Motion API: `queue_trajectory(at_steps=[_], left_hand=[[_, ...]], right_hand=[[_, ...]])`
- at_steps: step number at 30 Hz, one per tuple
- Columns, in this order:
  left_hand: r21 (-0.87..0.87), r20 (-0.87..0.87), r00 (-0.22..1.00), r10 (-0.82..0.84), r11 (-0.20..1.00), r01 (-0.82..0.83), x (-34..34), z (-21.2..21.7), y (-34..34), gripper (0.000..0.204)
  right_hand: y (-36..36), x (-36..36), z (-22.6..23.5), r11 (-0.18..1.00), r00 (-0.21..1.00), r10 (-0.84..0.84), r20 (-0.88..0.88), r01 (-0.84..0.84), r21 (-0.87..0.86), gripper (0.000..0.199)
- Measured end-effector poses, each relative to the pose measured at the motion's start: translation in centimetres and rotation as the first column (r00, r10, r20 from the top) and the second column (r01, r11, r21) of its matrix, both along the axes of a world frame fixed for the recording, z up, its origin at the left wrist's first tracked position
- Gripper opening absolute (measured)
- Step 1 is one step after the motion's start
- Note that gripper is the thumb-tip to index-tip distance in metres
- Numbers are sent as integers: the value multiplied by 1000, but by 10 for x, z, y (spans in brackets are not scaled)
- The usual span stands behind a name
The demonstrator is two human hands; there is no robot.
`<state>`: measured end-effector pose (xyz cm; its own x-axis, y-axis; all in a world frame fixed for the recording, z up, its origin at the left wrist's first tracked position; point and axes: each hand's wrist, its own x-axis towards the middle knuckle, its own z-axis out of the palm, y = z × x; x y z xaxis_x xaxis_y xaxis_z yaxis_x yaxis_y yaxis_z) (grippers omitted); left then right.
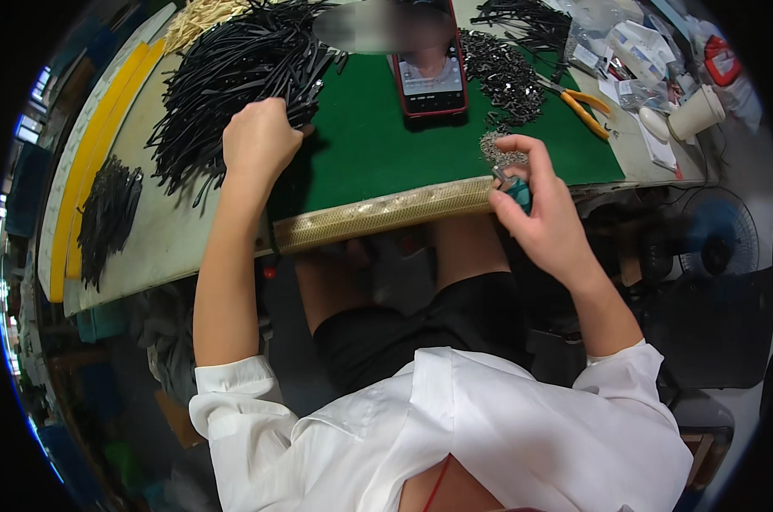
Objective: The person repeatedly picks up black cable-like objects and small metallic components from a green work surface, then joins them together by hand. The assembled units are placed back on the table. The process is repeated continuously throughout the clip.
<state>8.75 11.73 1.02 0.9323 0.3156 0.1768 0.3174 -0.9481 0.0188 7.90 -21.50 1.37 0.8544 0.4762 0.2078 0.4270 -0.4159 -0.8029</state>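
Note:
My left hand (pixel 263 141) is closed in a fist at the right side of a big heap of thin black straps (pixel 224 77). Whatever its fingers hold, if anything, is hidden beneath the hand. Between the thumb and curled fingers of my right hand (pixel 544 200) is a small teal-handled tool (pixel 517 194) with a metal tip; its exact kind cannot be made out. That hand hovers over the right end of a gold, mesh-patterned strip (pixel 386 209) along the table's front edge. Just beyond it lies a little pile of tiny silvery metal parts (pixel 499 149).
A red-cased phone (pixel 429 90) stands on the green mat (pixel 378 145). Dark metal hardware (pixel 506 77) is heaped to its right, near yellow-handled pliers (pixel 583 107). A white cup (pixel 698 113) and plastic bags (pixel 642 51) crowd the right corner. More black straps (pixel 112 213) lie far left.

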Motion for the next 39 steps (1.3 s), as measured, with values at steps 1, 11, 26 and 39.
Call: queue_trajectory(at_steps=[1,11,26,39], left_hand=[[-75,-9,1000,3,997,-4,2,-1,3,25],[-483,198,968,-155,844,234,-23,26,-2,26],[-923,317,943,-103,196,331,-80,22,-57,29],[-909,328,936,-128,228,350,-75,11,-62,33]], right_hand=[[-7,5,0,1000,1000,-6,9,6,-14,46],[-42,49,1,867,949,249,192,-130,-481,29],[-29,44,7,807,934,330,135,-206,-554,27],[-30,44,4,823,941,298,161,-168,-543,27]])
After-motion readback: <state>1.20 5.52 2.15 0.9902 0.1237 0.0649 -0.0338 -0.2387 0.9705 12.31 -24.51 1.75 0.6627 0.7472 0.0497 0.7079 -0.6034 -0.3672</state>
